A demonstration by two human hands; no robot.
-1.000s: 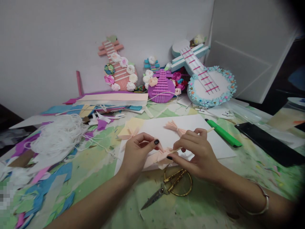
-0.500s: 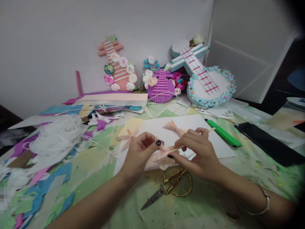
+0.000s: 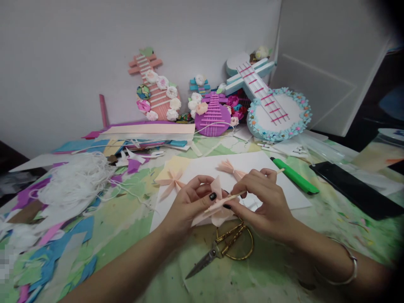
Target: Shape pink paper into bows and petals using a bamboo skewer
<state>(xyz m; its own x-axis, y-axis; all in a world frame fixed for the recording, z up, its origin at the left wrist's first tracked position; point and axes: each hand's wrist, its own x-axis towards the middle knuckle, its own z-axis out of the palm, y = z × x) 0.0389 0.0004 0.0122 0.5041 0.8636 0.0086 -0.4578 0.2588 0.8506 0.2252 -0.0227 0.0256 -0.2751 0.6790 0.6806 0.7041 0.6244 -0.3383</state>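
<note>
Between my hands is a pale peach paper piece (image 3: 217, 207) with pointed petal-like parts, one standing upright. My left hand (image 3: 192, 202) pinches its left side. My right hand (image 3: 263, 200) is closed on a thin wooden stick (image 3: 235, 195), whose left end lies against the paper piece; the stick's other end pokes out above the knuckles. Behind the hands, a pleated peach paper bundle (image 3: 230, 167) and a fanned peach paper piece (image 3: 172, 184) rest on or beside a white sheet (image 3: 202, 166). Gold-handled scissors (image 3: 217, 251) lie just in front of the hands, blades toward the lower left.
A green marker-like tool (image 3: 296, 176) and a black phone-like slab (image 3: 356, 191) lie at right. White yarn (image 3: 75, 179) and coloured paper scraps (image 3: 63, 248) cover the left. Decorated instrument models, including a purple one (image 3: 213, 118), lean against the wall.
My left hand has shifted slightly right and changed its hold on the paper piece. One petal-like part now stands up more visibly. My right hand has hardly moved.
</note>
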